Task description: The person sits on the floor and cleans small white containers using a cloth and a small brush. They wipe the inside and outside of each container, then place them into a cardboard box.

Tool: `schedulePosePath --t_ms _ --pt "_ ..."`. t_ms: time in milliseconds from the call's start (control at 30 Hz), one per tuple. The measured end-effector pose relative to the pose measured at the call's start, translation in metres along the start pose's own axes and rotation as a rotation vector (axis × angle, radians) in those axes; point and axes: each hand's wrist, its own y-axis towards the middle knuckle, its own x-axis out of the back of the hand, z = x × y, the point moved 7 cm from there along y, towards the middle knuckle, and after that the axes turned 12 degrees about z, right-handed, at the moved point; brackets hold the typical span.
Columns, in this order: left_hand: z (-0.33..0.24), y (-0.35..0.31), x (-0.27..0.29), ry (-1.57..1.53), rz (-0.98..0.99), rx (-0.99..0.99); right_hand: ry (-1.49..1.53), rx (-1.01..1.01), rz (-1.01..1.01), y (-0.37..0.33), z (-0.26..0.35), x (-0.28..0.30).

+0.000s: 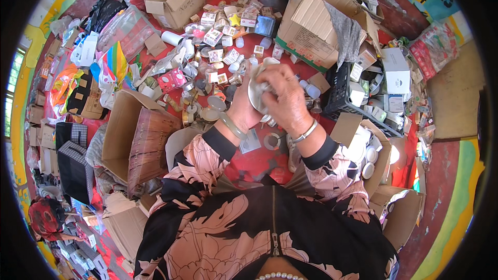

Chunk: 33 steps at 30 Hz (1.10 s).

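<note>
Before me a red floor point(259, 168) is carrying everything, its bare patch showing near me. A pale ring point(272, 141) and a white card point(250, 141) are lying there, close together. Farther off, small boxes point(212, 37), clear bottles point(312, 90) and round lids point(216, 103) are spreading in a loose heap, and a white cylinder point(171, 38) is lying at its left. A brown carton point(179, 2) is standing far left, a larger carton point(306, 46) far right. A black crate point(337, 101) is sitting to my right, an open box point(122, 145) to my left.
</note>
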Motion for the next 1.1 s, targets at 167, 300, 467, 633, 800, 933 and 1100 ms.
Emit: schedulePosePath --t_ms 167,300,467,633,800,933,1100 --pt "-0.016 0.001 0.007 -0.006 0.260 0.052 0.047 0.127 0.415 0.001 0.018 -0.012" --pt "-0.020 0.001 -0.015 0.006 0.119 -0.020 -0.138 -0.019 0.143 0.001 -0.011 0.019" --pt "-0.001 -0.006 -0.013 0.245 0.025 0.001 -0.052 -0.090 -0.015 0.007 -0.011 0.012" --pt "-0.016 -0.007 0.005 0.188 0.054 0.080 0.089 0.155 0.316 -0.004 0.018 -0.023" --pt "-0.027 0.001 -0.004 -0.013 0.048 -0.044 -0.141 0.136 0.273 -0.004 -0.004 -0.004" --pt "-0.027 -0.001 -0.007 -0.132 0.118 -0.032 -0.385 -0.151 -0.100 -0.005 -0.039 0.053" --pt "-0.027 -0.001 -0.005 -0.231 0.286 -0.024 0.013 -0.365 -0.292 -0.010 -0.044 0.068"
